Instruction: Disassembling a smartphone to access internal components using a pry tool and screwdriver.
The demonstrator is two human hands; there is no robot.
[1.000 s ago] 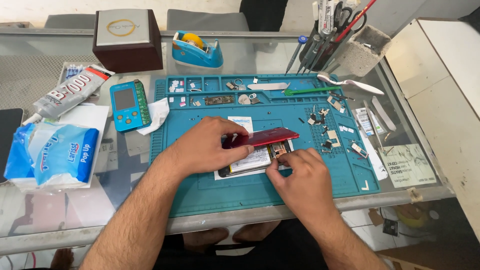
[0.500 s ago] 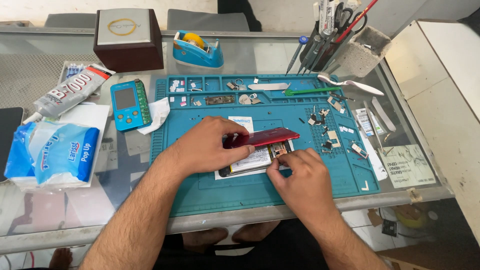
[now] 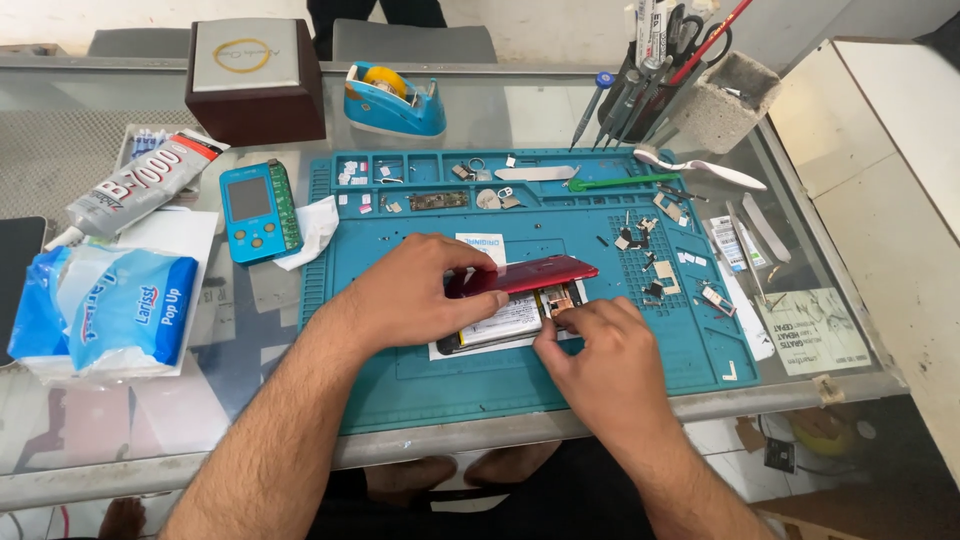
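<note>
The opened smartphone with its glossy red back cover (image 3: 525, 275) lay mid-way on the teal silicone repair mat (image 3: 400, 370) on the desk. It looked light, thin, slick and fragile, best held by its edges. The left hand (image 3: 415, 295) clamped the cover's rim; the right hand (image 3: 600, 350) pinched shut at the exposed innards.
</note>
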